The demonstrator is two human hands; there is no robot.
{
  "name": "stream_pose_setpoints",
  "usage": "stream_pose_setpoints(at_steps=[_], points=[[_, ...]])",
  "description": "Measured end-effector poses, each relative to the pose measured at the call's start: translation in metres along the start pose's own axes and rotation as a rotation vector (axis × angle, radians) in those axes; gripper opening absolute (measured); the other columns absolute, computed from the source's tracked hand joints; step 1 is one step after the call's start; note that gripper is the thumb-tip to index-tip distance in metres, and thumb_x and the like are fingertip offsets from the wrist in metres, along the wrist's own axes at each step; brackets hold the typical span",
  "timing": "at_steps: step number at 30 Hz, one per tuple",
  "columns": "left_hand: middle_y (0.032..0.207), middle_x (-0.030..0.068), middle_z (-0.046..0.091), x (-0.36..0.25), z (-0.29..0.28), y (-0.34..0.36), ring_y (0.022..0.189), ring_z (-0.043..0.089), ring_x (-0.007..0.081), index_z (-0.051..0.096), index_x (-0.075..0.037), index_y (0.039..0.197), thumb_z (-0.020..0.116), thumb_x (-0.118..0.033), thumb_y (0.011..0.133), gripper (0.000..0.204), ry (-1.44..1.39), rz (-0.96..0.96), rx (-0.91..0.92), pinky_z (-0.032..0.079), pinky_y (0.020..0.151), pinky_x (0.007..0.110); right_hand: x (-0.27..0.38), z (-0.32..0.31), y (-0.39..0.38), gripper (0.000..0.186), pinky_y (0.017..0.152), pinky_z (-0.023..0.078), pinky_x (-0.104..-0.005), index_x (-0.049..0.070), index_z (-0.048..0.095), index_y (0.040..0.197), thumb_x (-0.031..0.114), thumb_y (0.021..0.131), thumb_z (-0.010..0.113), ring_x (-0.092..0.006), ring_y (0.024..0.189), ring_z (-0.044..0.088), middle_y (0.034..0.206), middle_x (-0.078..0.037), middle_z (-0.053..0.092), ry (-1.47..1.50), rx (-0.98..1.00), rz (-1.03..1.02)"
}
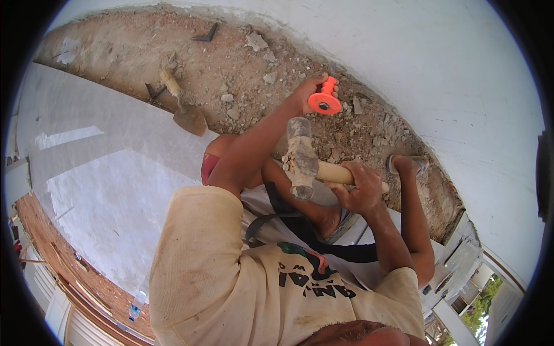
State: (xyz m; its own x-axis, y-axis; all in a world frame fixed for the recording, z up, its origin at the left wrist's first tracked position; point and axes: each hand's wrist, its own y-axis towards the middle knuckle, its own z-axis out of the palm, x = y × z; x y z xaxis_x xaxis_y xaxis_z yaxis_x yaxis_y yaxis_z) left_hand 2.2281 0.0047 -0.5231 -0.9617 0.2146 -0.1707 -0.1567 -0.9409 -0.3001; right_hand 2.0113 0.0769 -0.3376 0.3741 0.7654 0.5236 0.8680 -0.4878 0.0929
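Note:
My left hand (310, 93) is wrapped around the orange grip of a chisel (324, 104). The round orange guard and dark metal striking end face up toward me; the blade is hidden below. In my right hand (362, 185) is a short sledgehammer (301, 158), gripped by its wooden handle. Its dusty, worn metal head hangs over my bent leg, a little nearer to me than the chisel and apart from it. Broken soil and rubble (363, 130) lie around the chisel, along the foot of the white wall.
A trowel (190, 120) with a wooden handle rests at the edge of the smooth grey slab (115, 161). Dark angled metal pieces (206, 33) lie on the dirt, with loose stones (255, 41). The white wall (456, 86) curves along the right. A plastic bottle (136, 305) is at lower left.

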Motion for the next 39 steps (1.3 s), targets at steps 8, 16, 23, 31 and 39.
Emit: stream_pose_setpoints(at_steps=[8, 16, 23, 31, 39], points=[[0.087, 0.0108, 0.055, -0.001, -0.007, 0.000, 0.071, 0.057, 0.0193, 0.045, 0.001, 0.108, 0.041, -0.031, 0.096, 0.035, 0.022, 0.006, -0.008, 0.052, 0.064, 0.032, 0.004, -0.010, 0.001, 0.043, 0.047, 0.043, -0.0364, 0.002, 0.055, 0.085, 0.041, 0.072, 0.068, -0.0288, 0.052, 0.057, 0.063, -0.010, 0.055, 0.066, -0.017, -0.220], [0.085, 0.0112, 0.056, 0.000, -0.004, 0.005, 0.070, 0.057, 0.0202, 0.046, 0.001, 0.108, 0.043, -0.030, 0.095, 0.034, 0.076, -0.024, -0.060, 0.051, 0.065, 0.033, -0.083, -0.002, 0.030, 0.040, 0.054, 0.048, -0.0391, 0.004, 0.055, 0.084, 0.042, 0.075, 0.065, -0.0311, 0.062, 0.062, 0.067, -0.013, 0.060, -0.518, 0.315, 0.134], [0.085, 0.0102, 0.056, 0.000, -0.012, 0.003, 0.069, 0.057, 0.0202, 0.046, 0.001, 0.108, 0.042, -0.030, 0.095, 0.034, 0.023, -0.008, -0.034, 0.051, 0.064, 0.034, -0.013, -0.007, 0.010, 0.041, 0.056, 0.049, -0.0381, 0.005, 0.057, 0.085, 0.044, 0.074, 0.065, -0.0301, 0.062, 0.062, 0.068, -0.012, 0.060, -0.197, 0.221, -0.089], [0.084, 0.0096, 0.056, -0.004, -0.005, 0.006, 0.069, 0.056, 0.0198, 0.047, 0.000, 0.107, 0.042, -0.030, 0.096, 0.033, 0.061, -0.010, -0.056, 0.051, 0.063, 0.034, -0.075, -0.007, 0.026, 0.042, 0.054, 0.049, -0.0367, 0.004, 0.057, 0.087, 0.044, 0.073, 0.064, -0.0289, 0.061, 0.061, 0.069, -0.011, 0.059, -0.493, 0.344, -0.106], [0.084, 0.0090, 0.055, -0.004, -0.009, -0.001, 0.071, 0.056, 0.0184, 0.046, 0.001, 0.107, 0.042, -0.031, 0.096, 0.033, -0.006, -0.002, -0.001, 0.052, 0.064, 0.032, 0.005, -0.011, 0.006, 0.043, 0.052, 0.049, -0.0365, 0.005, 0.056, 0.091, 0.045, 0.077, 0.061, -0.0283, 0.068, 0.064, 0.079, -0.016, 0.063, -0.133, 0.342, -0.253]])
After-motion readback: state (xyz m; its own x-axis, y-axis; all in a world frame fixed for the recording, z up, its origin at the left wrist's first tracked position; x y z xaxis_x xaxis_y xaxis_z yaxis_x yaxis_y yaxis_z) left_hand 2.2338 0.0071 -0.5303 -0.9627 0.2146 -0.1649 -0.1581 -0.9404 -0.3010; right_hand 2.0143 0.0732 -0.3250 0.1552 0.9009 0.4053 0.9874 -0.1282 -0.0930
